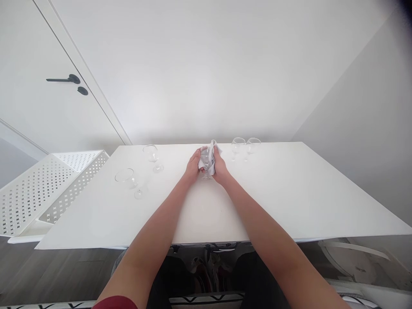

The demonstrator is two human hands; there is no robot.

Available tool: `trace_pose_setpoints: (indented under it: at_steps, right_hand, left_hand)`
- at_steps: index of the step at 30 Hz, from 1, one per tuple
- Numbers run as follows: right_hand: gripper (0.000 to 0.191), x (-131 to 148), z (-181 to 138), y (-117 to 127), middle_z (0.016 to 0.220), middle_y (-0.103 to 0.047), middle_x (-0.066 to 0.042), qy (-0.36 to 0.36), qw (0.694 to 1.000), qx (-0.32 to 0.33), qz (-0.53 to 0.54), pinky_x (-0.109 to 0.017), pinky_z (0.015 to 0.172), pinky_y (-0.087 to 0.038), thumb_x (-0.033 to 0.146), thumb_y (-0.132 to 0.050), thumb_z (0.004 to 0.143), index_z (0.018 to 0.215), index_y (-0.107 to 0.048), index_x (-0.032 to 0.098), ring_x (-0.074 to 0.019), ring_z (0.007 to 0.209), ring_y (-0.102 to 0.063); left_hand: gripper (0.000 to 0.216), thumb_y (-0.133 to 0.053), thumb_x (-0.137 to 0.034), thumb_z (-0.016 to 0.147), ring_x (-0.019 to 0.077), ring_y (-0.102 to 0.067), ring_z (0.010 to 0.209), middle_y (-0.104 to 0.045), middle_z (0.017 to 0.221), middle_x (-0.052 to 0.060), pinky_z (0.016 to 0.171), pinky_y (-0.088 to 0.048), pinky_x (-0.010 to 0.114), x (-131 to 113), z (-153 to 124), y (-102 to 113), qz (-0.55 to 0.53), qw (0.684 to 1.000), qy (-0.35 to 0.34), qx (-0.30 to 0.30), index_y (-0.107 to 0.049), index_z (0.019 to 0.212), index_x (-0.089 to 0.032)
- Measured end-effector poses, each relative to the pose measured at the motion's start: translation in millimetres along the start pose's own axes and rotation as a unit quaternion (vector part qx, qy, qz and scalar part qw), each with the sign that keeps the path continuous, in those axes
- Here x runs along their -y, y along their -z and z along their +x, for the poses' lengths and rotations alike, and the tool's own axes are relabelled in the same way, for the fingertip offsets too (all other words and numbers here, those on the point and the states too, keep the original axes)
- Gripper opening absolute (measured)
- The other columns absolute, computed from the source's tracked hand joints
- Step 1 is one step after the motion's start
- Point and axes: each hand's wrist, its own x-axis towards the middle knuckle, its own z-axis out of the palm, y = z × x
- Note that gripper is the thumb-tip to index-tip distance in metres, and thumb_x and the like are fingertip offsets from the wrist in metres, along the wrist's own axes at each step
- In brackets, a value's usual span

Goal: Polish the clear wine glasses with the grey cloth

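Observation:
Between my two hands stands a clear stemmed wine glass (206, 156), its foot at or just above the white table (212, 210). My left hand (193, 165) is closed around the left side of its bowl. With fingers wrapped round a pale grey cloth (211, 158), my right hand (220, 166) presses it against the bowl's right side. Part of the cloth also shows behind the glass, by my left fingers. The fingertips at the back are partly hidden.
Two wine glasses stand at the back, right of my hands: one (238, 148), another (253, 148). On the left are two more, a rear glass (151, 154) and a nearer glass (125, 178). A white perforated rack (38, 184) adjoins the table's left side. A wall (206, 77) rises behind.

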Motion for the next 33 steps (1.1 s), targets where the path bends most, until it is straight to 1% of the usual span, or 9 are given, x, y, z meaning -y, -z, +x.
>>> trace_pose_setpoints:
  at_steps: [3, 6, 9, 13, 17, 21, 24, 28, 33]
  right_hand:
    - [0.069, -1, -2, -1, 0.078, -0.070, -0.006, 0.005, 1.000, 0.029, 0.002, -0.032, 0.050, -0.052, 0.085, -0.044, 0.088, 0.109, -0.065, 0.023, -0.0221, 0.069, -0.068]
    - [0.056, -2, -7, -3, 0.086, -0.071, -0.004, 0.033, 0.997, 0.074, -0.006, -0.029, 0.054, -0.052, 0.069, -0.073, 0.079, 0.113, -0.064, 0.025, -0.0199, 0.075, -0.068]
    - [0.056, -1, -10, -5, 0.084, -0.068, 0.000, 0.068, 0.997, 0.044, -0.013, -0.024, 0.047, -0.045, 0.051, -0.091, 0.067, 0.108, -0.064, 0.025, -0.0156, 0.068, -0.063]
    - [0.054, 1, -7, -4, 0.072, -0.065, -0.003, 0.028, 1.000, -0.008, -0.008, -0.026, 0.040, -0.039, 0.071, -0.073, 0.078, 0.097, -0.064, 0.021, -0.0155, 0.056, -0.058]
    - [0.066, 3, -5, -2, 0.070, -0.067, -0.006, 0.003, 1.000, 0.014, 0.013, -0.029, 0.045, -0.047, 0.084, -0.047, 0.086, 0.096, -0.065, 0.021, -0.0209, 0.063, -0.066]
    - [0.056, 3, -8, -4, 0.079, -0.070, -0.004, 0.032, 0.997, 0.070, -0.010, -0.029, 0.054, -0.051, 0.070, -0.075, 0.076, 0.105, -0.064, 0.023, -0.0199, 0.071, -0.067]
    - [0.056, 2, -11, -6, 0.076, -0.068, -0.001, 0.062, 0.997, 0.040, -0.032, -0.027, 0.049, -0.046, 0.059, -0.086, 0.070, 0.106, -0.064, 0.023, -0.0163, 0.062, -0.061]
    - [0.055, 3, -9, -4, 0.064, -0.063, -0.003, 0.029, 0.999, -0.015, -0.037, -0.030, 0.041, -0.042, 0.073, -0.072, 0.078, 0.092, -0.064, 0.021, -0.0175, 0.053, -0.057]
    - [0.072, 3, -4, -1, 0.065, -0.065, -0.007, -0.013, 0.998, -0.054, 0.001, -0.032, 0.043, -0.047, 0.090, -0.041, 0.085, 0.096, -0.063, 0.022, -0.0224, 0.061, -0.065]
  left_hand:
    - [0.053, -0.059, -0.064, 0.093, 0.0102, -0.048, 0.055, -0.067, 0.086, 0.005, 0.048, -0.037, 0.026, 0, 1, 3, -0.009, 1.000, -0.008, -0.014, -0.070, 0.126, -0.024]
    - [0.050, -0.058, -0.062, 0.094, 0.0123, -0.055, 0.062, -0.069, 0.097, 0.007, 0.046, -0.036, 0.025, 2, 2, 4, -0.019, 0.999, -0.018, -0.026, -0.070, 0.125, -0.024]
    - [0.046, -0.062, -0.054, 0.093, 0.0151, -0.061, 0.070, -0.069, 0.109, 0.008, 0.045, -0.040, 0.024, 5, 3, 2, -0.006, 1.000, -0.017, -0.003, -0.069, 0.127, -0.025]
    - [0.050, -0.067, -0.054, 0.089, 0.0143, -0.059, 0.062, -0.070, 0.095, 0.007, 0.046, -0.044, 0.026, 5, 2, -1, 0.006, 1.000, 0.001, 0.007, -0.067, 0.128, -0.022]
    - [0.054, -0.062, -0.063, 0.091, 0.0124, -0.056, 0.058, -0.069, 0.091, 0.006, 0.046, -0.042, 0.026, 1, 1, 0, -0.010, 1.000, 0.000, -0.007, -0.068, 0.127, -0.023]
    - [0.051, -0.060, -0.060, 0.093, 0.0127, -0.057, 0.062, -0.070, 0.096, 0.008, 0.045, -0.039, 0.025, 0, 1, 2, -0.026, 0.999, -0.010, -0.025, -0.069, 0.126, -0.022]
    - [0.045, -0.064, -0.052, 0.092, 0.0142, -0.060, 0.065, -0.071, 0.102, 0.008, 0.046, -0.041, 0.025, 3, 2, 1, -0.010, 1.000, -0.010, -0.014, -0.069, 0.126, -0.023]
    - [0.048, -0.067, -0.053, 0.089, 0.0151, -0.060, 0.062, -0.070, 0.091, 0.007, 0.047, -0.044, 0.026, 6, 3, -1, 0.013, 1.000, 0.005, -0.005, -0.067, 0.126, -0.022]
    - [0.051, -0.063, -0.064, 0.091, 0.0140, -0.060, 0.063, -0.068, 0.091, 0.006, 0.047, -0.043, 0.025, 3, 1, -2, 0.015, 1.000, -0.011, 0.008, -0.069, 0.122, -0.024]
